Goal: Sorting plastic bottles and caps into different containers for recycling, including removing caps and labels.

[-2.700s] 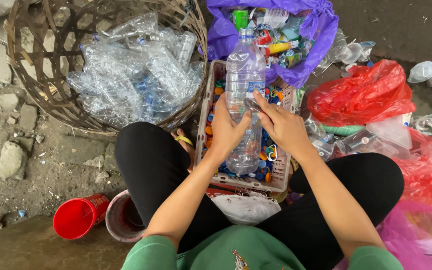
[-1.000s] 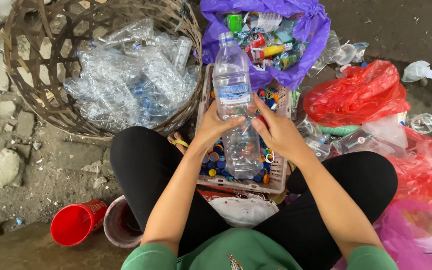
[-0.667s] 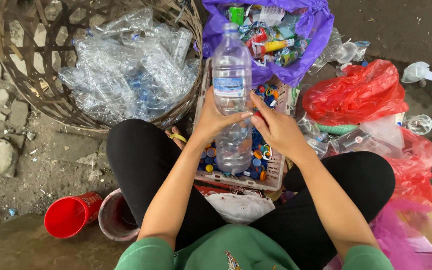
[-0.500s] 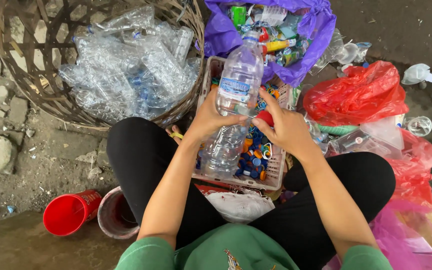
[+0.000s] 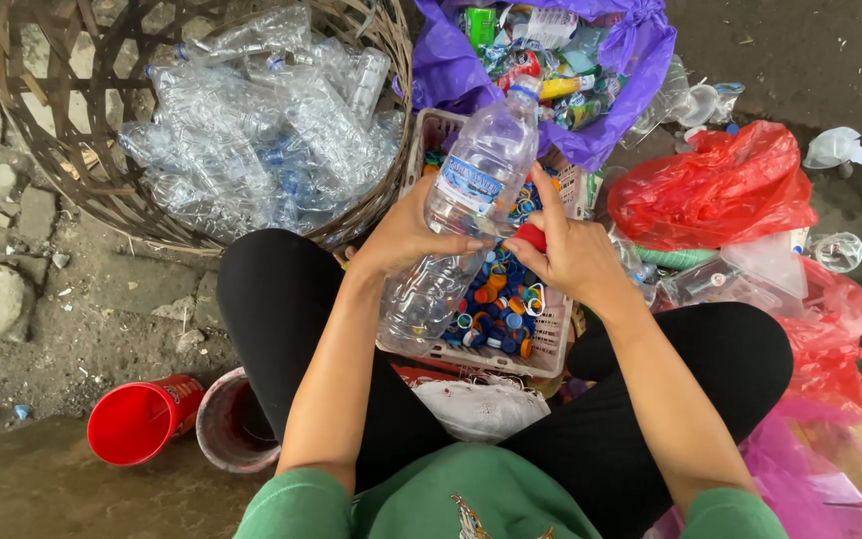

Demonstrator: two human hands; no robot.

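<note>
At far left a red cup (image 5: 142, 421) lies on its side on the ground, a grey pot (image 5: 236, 424) just beside it against the person's leg. Above them a woven basket (image 5: 62, 120) holds a heap of clear crushed bottles (image 5: 251, 140). The left hand (image 5: 406, 232) wraps around the middle of a clear bottle (image 5: 466, 215), fingers (image 5: 456, 243) curled across its underside just below the blue label; the bottle tilts, its neck up toward the right and its base low over the person's lap. Under it sits a pink crate (image 5: 541, 354) of mixed coloured caps (image 5: 501, 309). The right hand (image 5: 571, 255) is just beside the bottle, one finger raised against its side, the others pinching a small red piece (image 5: 533, 237). Behind the crate a purple bag (image 5: 641, 60) gapes with assorted wrappers and containers. To the right lies a red bag (image 5: 710, 190), with clear plastic scraps near it, and a pink bag (image 5: 830, 469) at the lower corner.
</note>
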